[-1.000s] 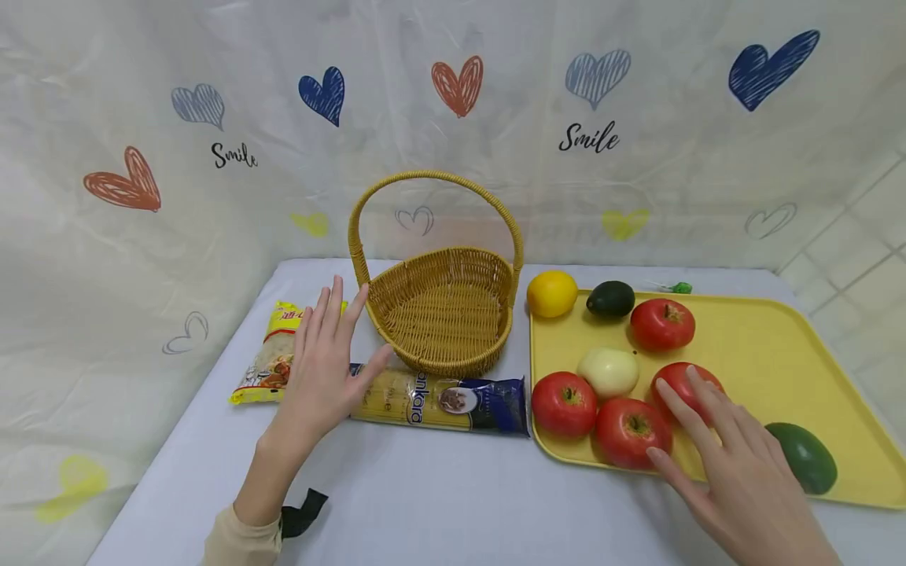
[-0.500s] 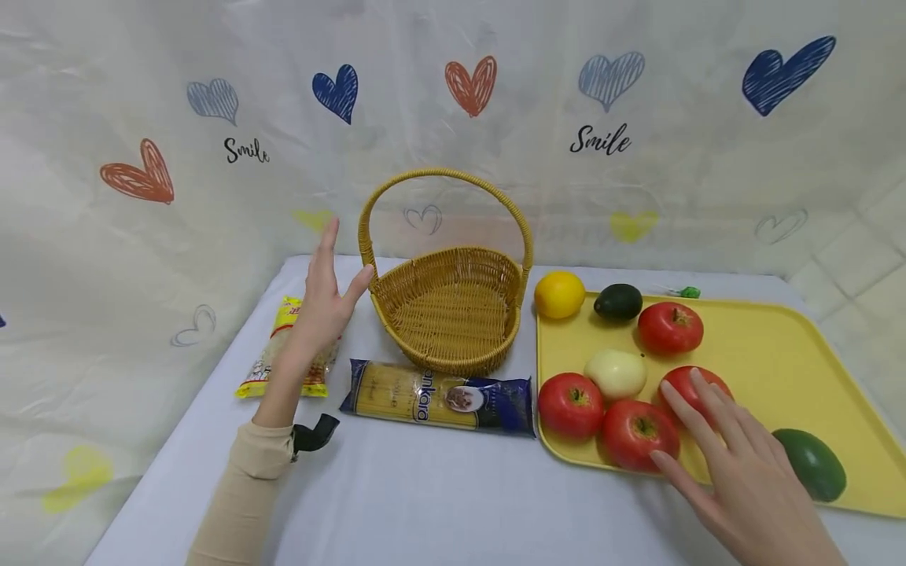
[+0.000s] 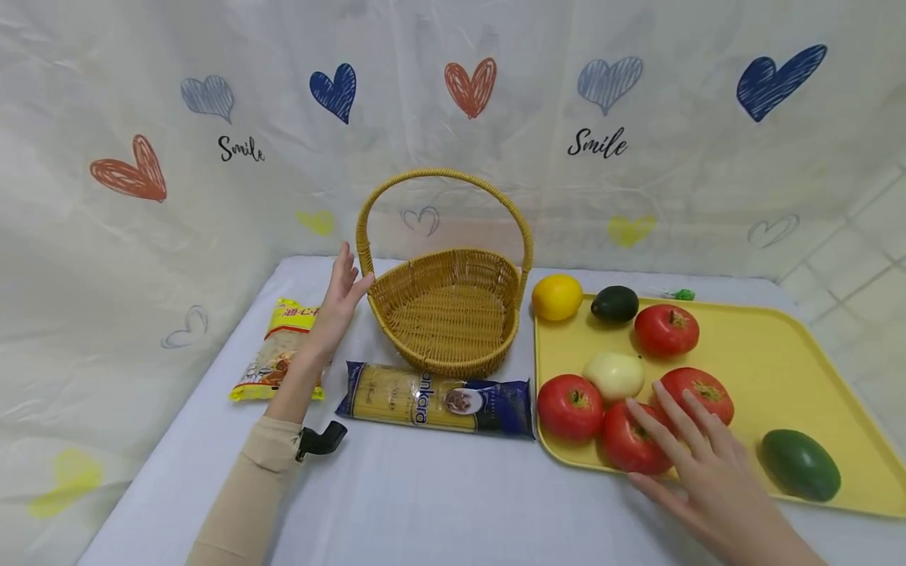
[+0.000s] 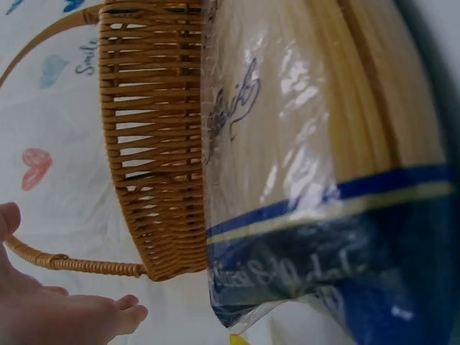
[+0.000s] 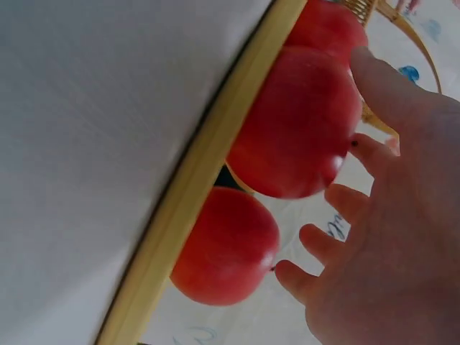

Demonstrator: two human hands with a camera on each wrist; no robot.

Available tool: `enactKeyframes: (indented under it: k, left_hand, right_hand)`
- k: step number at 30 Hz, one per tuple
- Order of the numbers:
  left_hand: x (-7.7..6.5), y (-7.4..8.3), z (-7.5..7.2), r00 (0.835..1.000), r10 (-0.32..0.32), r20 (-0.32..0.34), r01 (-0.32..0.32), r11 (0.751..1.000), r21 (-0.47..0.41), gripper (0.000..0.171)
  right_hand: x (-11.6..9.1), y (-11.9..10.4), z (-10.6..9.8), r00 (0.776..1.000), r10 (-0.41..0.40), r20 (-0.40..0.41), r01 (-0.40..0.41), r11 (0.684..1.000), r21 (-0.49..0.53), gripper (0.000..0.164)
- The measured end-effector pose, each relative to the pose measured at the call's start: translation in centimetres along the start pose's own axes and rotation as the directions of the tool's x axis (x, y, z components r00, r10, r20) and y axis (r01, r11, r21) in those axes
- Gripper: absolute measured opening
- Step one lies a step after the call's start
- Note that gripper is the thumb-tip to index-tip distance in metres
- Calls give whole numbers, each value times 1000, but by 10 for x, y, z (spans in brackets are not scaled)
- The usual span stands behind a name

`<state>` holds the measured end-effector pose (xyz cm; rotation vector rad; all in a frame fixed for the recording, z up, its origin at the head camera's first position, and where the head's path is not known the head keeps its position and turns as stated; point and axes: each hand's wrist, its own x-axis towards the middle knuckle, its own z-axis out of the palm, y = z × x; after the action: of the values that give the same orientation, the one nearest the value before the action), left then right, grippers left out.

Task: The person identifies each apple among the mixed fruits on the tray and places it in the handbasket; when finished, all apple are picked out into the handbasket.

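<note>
In the head view my left hand (image 3: 336, 308) is beside the left foot of the wicker basket's handle, its fingers loosely extended and holding nothing. The wicker basket (image 3: 453, 322) stands upright with nothing in it; the left wrist view shows the same hand (image 4: 65, 309) below its handle. My right hand (image 3: 715, 464) hovers with spread fingers over the front red apple (image 3: 630, 440), partly covering it. A second apple (image 3: 697, 393) lies just beyond those fingers. In the right wrist view, the fingertips (image 5: 348, 201) are close to the large apple (image 5: 298, 122).
A pack of spaghetti (image 3: 439, 399) lies before the basket, and a yellow food bag (image 3: 272, 358) to its left. The yellow tray (image 3: 764, 354) also bears an onion (image 3: 614, 375), a dark green avocado (image 3: 614, 304), a larger green fruit (image 3: 800, 464), an orange (image 3: 557, 297) and more apples.
My left hand has moved forward and right from over the yellow bag to beside the basket handle. My right hand has shifted left from the right-hand apple to over the front one.
</note>
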<state>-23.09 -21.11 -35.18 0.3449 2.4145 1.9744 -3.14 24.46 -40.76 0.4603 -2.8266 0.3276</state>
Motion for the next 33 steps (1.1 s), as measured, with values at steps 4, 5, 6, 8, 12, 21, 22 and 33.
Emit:
enactKeyframes:
  k: [4, 5, 6, 8, 12, 21, 22, 33]
  left_hand:
    - [0, -3, 0, 1000, -15, 18, 15, 1000, 8, 75]
    - [0, -3, -1, 1000, -17, 24, 17, 1000, 8, 75]
    - [-1, -3, -2, 999, -17, 29, 16, 1000, 8, 74]
    - [-1, -3, -2, 999, -4, 40, 4, 1000, 5, 74]
    - [0, -3, -2, 998, 32, 62, -32, 999, 2, 74]
    - [9, 1, 3, 993, 70, 98, -69, 997, -19, 75]
    - [9, 1, 4, 992, 72, 102, -71, 997, -19, 75]
    - [3, -3, 2, 997, 6, 77, -6, 1000, 9, 75]
  right_hand:
    - [5, -4, 6, 1000, -10, 20, 10, 1000, 3, 103]
    - [6, -4, 7, 1000, -16, 14, 16, 1000, 3, 104]
    - [8, -5, 7, 1000, -20, 5, 20, 1000, 2, 105]
    - [10, -5, 7, 1000, -28, -7, 28, 1000, -4, 107]
    - [14, -7, 8, 998, -43, 37, 44, 998, -42, 108]
    - [16, -11, 4, 992, -11, 126, 18, 998, -55, 108]
    - [16, -11, 3, 990, 3, 143, 5, 998, -55, 107]
    - [20, -14, -9, 984, 30, 176, -18, 997, -72, 91]
